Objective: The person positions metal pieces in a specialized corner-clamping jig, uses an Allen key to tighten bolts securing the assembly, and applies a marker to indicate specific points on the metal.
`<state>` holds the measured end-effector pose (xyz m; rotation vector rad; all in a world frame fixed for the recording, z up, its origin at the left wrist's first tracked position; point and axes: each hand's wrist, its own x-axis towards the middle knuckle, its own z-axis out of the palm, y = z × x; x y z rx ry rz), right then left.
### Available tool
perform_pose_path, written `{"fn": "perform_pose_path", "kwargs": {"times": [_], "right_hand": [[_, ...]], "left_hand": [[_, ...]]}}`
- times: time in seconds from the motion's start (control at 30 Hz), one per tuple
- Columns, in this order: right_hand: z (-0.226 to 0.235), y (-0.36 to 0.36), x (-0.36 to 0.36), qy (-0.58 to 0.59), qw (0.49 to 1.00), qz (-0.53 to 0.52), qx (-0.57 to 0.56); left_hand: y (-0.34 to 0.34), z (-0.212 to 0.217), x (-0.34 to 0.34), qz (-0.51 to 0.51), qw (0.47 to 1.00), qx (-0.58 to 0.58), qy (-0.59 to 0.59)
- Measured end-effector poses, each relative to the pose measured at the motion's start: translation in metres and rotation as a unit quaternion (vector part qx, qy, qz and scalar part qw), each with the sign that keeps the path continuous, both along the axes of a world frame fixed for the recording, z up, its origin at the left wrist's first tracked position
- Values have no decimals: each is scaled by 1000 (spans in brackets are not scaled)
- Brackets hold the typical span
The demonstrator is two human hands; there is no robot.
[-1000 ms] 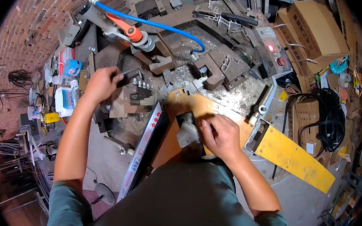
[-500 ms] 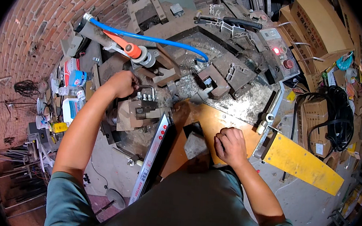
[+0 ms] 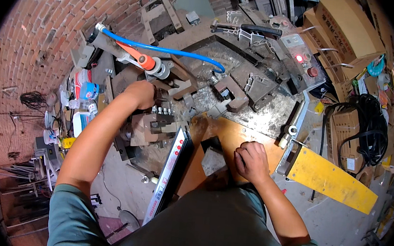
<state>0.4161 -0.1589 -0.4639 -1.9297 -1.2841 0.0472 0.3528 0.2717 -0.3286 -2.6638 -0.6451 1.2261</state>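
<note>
My left hand (image 3: 141, 94) is closed at the left side of the metal machine, its fingertips turned down and out of sight. What it grips, if anything, is hidden. Right beside it, a row of shiny bolts (image 3: 162, 111) stands on a clamp block (image 3: 143, 131). Above the hand sits an orange collar (image 3: 146, 62) on a clamp cylinder with a blue hose (image 3: 166, 51). My right hand (image 3: 253, 160) rests curled on the orange-brown board (image 3: 234, 131), with nothing visible in it. Between my arms, a long white-faced bar (image 3: 167, 172) leans against the machine's near edge.
A yellow flat arm (image 3: 331, 179) sticks out at the right. Behind it are a control box (image 3: 303, 57) with a lit red lamp, cardboard boxes (image 3: 348, 26) and coiled black cable (image 3: 367, 123). Bottles (image 3: 88, 91) crowd the left, before a brick wall (image 3: 27, 59).
My left hand has moved slightly right and turned downward, covering the bent metal rod seen beside the bolts before. The right hand stays in place. The view has shifted a little.
</note>
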Motion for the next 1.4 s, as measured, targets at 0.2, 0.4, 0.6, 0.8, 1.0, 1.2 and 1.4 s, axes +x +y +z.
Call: {"fn": "perform_pose_path", "kwargs": {"times": [0.2,0.4,0.6,0.8,1.0,1.2,1.4], "right_hand": [[-2,0,0,-4,1000,-3,2],[-2,-2,-1,3,1000,-8,-4],[-4,-1,-1,6,1000,-7,-15],[-1,-1,0,9,1000,-6,-16],[-2,0,0,14,1000,-10,-15],[0,-1,1,17,1000,-5,-9],[-1,-1,0,18,1000,-3,-3]], "left_hand": [[-23,7,19,-29,997,18,63],[6,-8,6,-24,999,3,46],[66,-41,-44,79,975,-186,-93],[74,-66,-58,31,977,-173,-124],[65,-48,-64,90,972,-144,-160],[39,-19,-47,6,985,-77,-151],[19,-9,-26,-61,997,-9,-53]]}}
